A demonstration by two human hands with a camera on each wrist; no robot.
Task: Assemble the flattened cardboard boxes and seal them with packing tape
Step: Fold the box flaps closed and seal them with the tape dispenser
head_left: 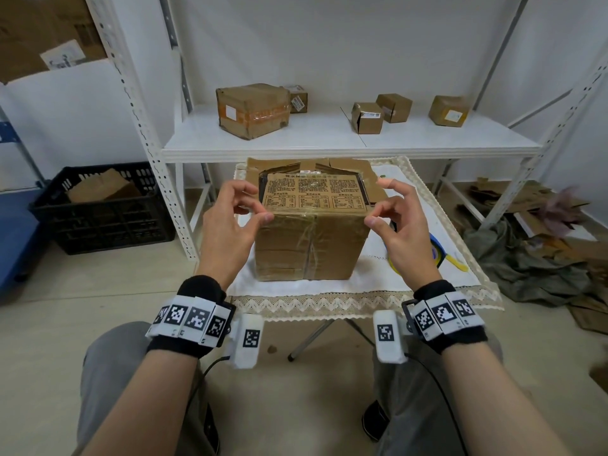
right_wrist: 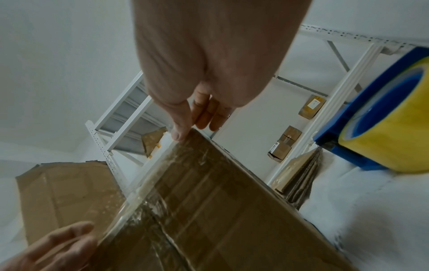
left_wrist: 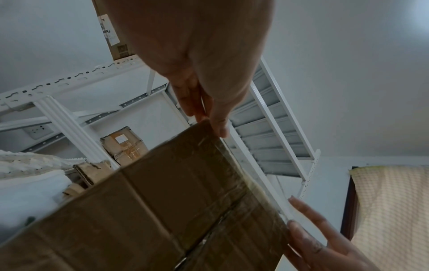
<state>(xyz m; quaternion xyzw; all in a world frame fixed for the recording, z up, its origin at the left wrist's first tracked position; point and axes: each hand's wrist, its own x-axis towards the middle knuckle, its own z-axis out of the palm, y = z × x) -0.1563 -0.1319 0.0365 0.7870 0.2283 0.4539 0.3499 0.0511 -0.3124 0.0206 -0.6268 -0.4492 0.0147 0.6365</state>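
Note:
An assembled brown cardboard box (head_left: 312,245) stands on the small cloth-covered table (head_left: 329,291), its printed top flap closed. Clear packing tape (head_left: 316,214) runs along the top front edge and down the front seam. My left hand (head_left: 253,205) is at the upper left front corner, thumb tip on the taped edge, fingers loosely curled above it. My right hand (head_left: 381,205) mirrors it at the upper right front corner. In the wrist views the left thumb (left_wrist: 220,128) and right thumb (right_wrist: 180,134) each touch a corner of the box (left_wrist: 162,210) (right_wrist: 220,210). Neither hand holds anything.
A blue and yellow tape roll (head_left: 437,251) (right_wrist: 390,117) lies on the table right of the box. Flattened cardboard (head_left: 362,169) lies behind it. The white shelf (head_left: 329,143) carries several small boxes. A black crate (head_left: 98,209) sits left; cardboard scraps (head_left: 543,232) litter the floor at right.

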